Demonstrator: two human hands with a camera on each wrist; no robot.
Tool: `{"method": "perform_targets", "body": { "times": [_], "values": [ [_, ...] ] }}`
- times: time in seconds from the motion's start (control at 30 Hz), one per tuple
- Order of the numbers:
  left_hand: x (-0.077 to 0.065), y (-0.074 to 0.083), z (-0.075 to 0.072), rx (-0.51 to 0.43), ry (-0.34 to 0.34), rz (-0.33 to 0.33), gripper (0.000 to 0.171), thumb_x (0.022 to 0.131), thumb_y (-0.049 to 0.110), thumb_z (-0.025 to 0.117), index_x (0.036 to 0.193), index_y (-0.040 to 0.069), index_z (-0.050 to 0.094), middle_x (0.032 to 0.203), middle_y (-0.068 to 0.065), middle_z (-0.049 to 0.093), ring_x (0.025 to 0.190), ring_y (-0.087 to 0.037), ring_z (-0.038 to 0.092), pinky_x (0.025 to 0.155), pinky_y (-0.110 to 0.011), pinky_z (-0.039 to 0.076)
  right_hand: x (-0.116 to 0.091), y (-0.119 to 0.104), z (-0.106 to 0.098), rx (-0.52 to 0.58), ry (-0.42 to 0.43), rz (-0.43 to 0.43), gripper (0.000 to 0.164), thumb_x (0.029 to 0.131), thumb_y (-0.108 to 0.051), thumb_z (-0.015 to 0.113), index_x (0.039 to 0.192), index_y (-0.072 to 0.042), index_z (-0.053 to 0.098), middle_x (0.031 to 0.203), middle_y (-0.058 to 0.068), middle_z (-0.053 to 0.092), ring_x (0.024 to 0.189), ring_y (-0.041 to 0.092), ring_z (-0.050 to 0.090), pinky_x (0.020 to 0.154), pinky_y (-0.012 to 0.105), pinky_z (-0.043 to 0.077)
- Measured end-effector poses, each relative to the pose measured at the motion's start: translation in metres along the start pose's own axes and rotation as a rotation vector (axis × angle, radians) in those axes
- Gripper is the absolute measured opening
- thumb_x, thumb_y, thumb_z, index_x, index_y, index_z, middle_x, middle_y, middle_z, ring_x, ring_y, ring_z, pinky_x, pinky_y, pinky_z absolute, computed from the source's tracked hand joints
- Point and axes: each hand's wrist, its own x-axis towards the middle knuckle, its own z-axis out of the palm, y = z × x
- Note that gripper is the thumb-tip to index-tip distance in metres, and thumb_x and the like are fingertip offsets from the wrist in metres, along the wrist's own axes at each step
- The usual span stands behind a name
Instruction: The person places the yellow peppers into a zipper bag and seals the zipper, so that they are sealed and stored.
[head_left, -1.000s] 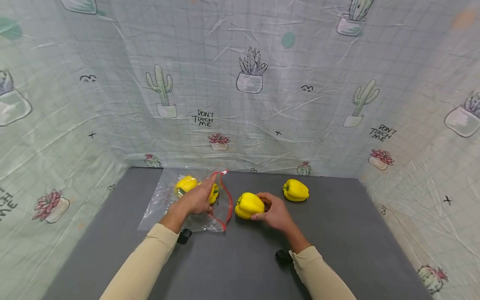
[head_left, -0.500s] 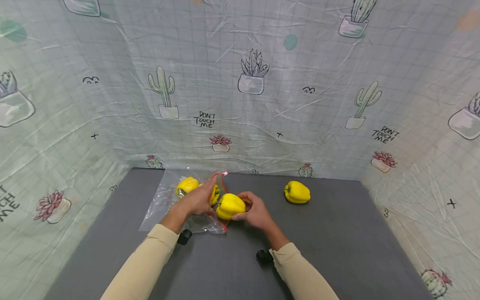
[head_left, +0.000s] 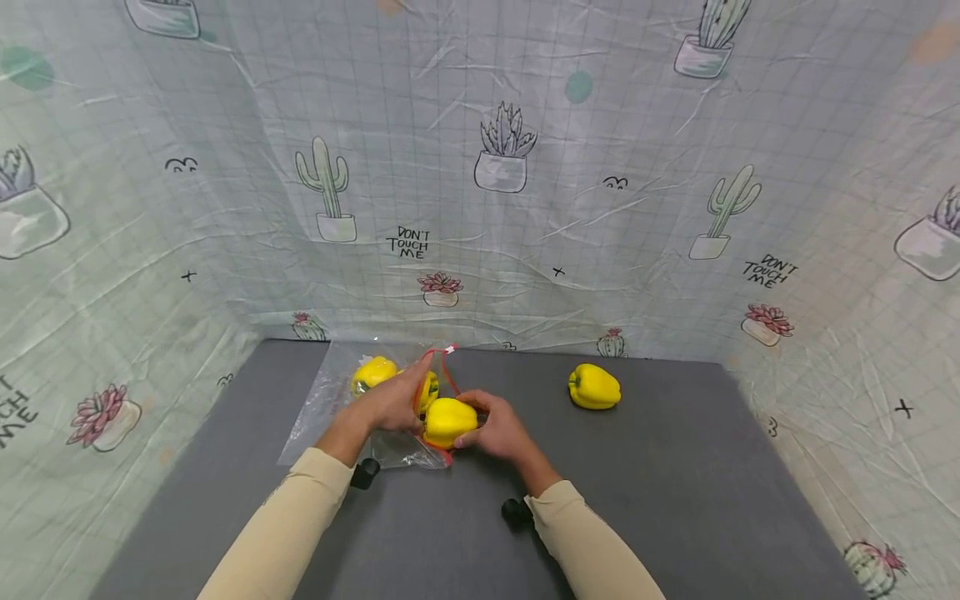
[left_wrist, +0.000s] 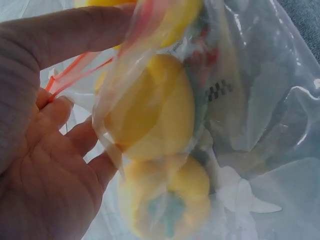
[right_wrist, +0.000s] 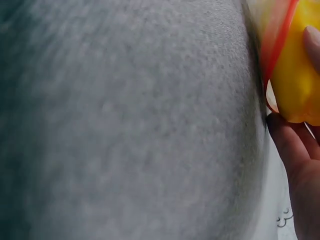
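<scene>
Head view: the right hand grips a yellow pepper at the mouth of the clear bag, by the surface's far left corner; the left hand is spread along that mouth. The pepper is probably light, firm and slick, best held across its sides; the limp, slippery bag, by its red rim.

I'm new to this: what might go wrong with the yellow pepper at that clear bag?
A red edge of the clear bag lies right beside the held pepper in the right hand, so it might snag and fold inward. The left hand is on this flimsy-looking bag; if it slipped, the bag could sag shut. A bagged pepper lies close to that edge and might get in the way.
</scene>
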Motion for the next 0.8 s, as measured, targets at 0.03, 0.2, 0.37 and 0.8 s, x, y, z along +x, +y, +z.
{"method": "perform_targets", "body": {
  "times": [0.03, 0.2, 0.37, 0.8],
  "values": [
    [0.000, 0.000, 0.000, 0.004, -0.001, 0.009, 0.131, 0.074, 0.009, 0.092, 0.169, 0.008, 0.001, 0.171, -0.021, 0.028, 0.146, -0.038, 0.047, 0.120, -0.054, 0.042, 0.001, -0.001, 0.001, -0.021, -0.008, 0.002, 0.062, 0.075, -0.012, 0.094, 0.132, -0.007, 0.068, 0.131, 0.012, 0.072, 0.115, 0.030, 0.067, 0.104, 0.049, 0.054],
    [-0.001, -0.002, -0.003, 0.028, 0.000, 0.042, 0.129, 0.074, 0.005, 0.090, 0.168, 0.006, 0.002, 0.168, -0.023, 0.034, 0.136, -0.038, 0.056, 0.113, -0.054, 0.049, 0.005, -0.007, 0.003, -0.111, -0.033, -0.002, 0.064, 0.077, -0.016, 0.093, 0.135, -0.007, 0.067, 0.134, 0.011, 0.071, 0.117, 0.031, 0.066, 0.103, 0.051, 0.054],
    [-0.002, -0.005, -0.004, -0.002, 0.000, 0.031, 0.120, 0.081, 0.001, 0.082, 0.169, 0.010, 0.001, 0.169, -0.023, 0.031, 0.139, -0.039, 0.053, 0.113, -0.055, 0.048, 0.009, -0.013, 0.004, -0.156, -0.047, 0.022, 0.065, 0.079, -0.018, 0.092, 0.137, -0.007, 0.066, 0.135, 0.012, 0.070, 0.116, 0.031, 0.066, 0.103, 0.050, 0.054],
    [-0.005, -0.005, -0.004, -0.091, 0.087, 0.027, 0.089, 0.093, -0.001, 0.055, 0.168, 0.006, 0.008, 0.169, -0.025, 0.030, 0.150, -0.042, 0.043, 0.121, -0.059, 0.038, 0.011, -0.026, 0.011, -0.221, -0.049, -0.079, 0.064, 0.077, -0.010, 0.092, 0.136, -0.008, 0.066, 0.131, 0.012, 0.070, 0.112, 0.030, 0.066, 0.102, 0.048, 0.055]
  ]
}}
